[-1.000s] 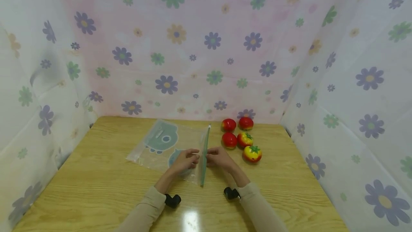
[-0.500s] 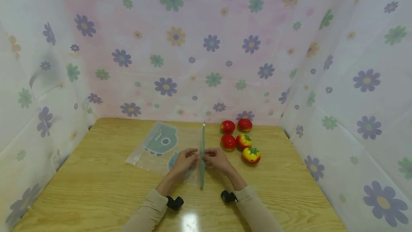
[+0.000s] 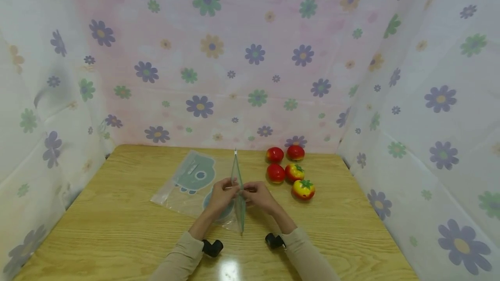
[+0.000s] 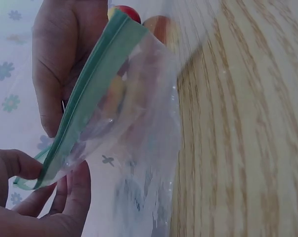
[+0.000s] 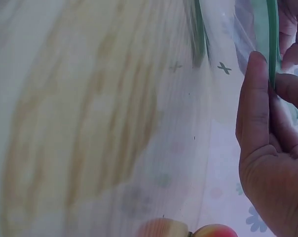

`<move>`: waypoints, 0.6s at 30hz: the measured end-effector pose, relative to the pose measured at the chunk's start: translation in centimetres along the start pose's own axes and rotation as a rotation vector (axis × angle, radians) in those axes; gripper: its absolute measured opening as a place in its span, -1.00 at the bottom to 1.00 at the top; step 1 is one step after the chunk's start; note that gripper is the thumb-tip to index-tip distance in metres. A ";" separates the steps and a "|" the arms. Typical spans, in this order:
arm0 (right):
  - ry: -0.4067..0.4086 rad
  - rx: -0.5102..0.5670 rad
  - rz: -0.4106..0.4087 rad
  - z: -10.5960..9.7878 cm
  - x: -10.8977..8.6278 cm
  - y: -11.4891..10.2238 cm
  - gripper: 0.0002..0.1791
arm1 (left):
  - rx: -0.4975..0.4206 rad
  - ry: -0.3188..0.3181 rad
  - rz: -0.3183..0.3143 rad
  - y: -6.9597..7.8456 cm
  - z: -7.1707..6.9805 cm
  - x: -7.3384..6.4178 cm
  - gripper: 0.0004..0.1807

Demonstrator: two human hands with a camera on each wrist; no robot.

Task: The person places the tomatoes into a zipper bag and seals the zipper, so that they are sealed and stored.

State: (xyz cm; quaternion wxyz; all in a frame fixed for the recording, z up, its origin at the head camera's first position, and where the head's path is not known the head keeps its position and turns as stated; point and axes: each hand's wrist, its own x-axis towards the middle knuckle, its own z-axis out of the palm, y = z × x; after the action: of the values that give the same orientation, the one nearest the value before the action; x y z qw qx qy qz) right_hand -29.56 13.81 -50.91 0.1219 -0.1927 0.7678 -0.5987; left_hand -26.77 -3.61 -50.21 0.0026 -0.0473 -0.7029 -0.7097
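A clear zip bag (image 3: 168, 198) with blue-green cartoon prints lies on the table, its green-edged mouth (image 3: 243, 218) raised upright between the hands. My left hand (image 3: 219, 196) pinches the left side of this edge; in the left wrist view, thumb and fingers (image 4: 23, 165) close on the green strip (image 4: 82, 98). From the other side my right hand (image 3: 262, 196) grips the edge, and the right wrist view has its fingers (image 5: 255, 103) and thumb on either side of the strip. The two sides of the mouth stand slightly apart. A white slider (image 3: 235, 152) sits at the far end.
Right of the bag, several shiny red-and-yellow fruits (image 3: 275, 173) stand close together, some with green leafy tops (image 3: 304, 190). Flower-printed cloth walls (image 3: 234, 55) enclose the wooden table (image 3: 332, 229) at the back and sides.
The bag's mouth has shifted left along with the right hand, and its two green edges have parted a little. The left hand has come closer to the edge and now pinches it.
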 end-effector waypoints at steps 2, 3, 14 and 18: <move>0.006 0.003 -0.001 0.1 0.0 -0.1 -0.69 | -0.009 0.015 0.010 0.1 0.0 0.0 -0.61; 0.012 0.005 0.001 0.2 -0.1 -0.1 -0.67 | -0.012 0.019 0.015 0.2 0.1 0.0 -0.62; 0.041 -0.020 -0.030 0.2 0.0 0.0 -0.56 | -0.060 0.078 0.055 -0.2 -0.5 0.0 -0.69; 0.038 -0.010 -0.043 0.4 0.1 -0.1 -0.60 | -0.049 0.077 0.046 -0.1 -0.6 0.0 -0.70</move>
State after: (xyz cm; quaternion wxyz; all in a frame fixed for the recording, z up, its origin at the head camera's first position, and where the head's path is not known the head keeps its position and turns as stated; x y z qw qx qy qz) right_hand -29.46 13.38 -50.87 0.0934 -0.1985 0.7686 -0.6009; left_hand -26.79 -4.23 -50.34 0.0446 -0.0362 -0.6834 -0.7278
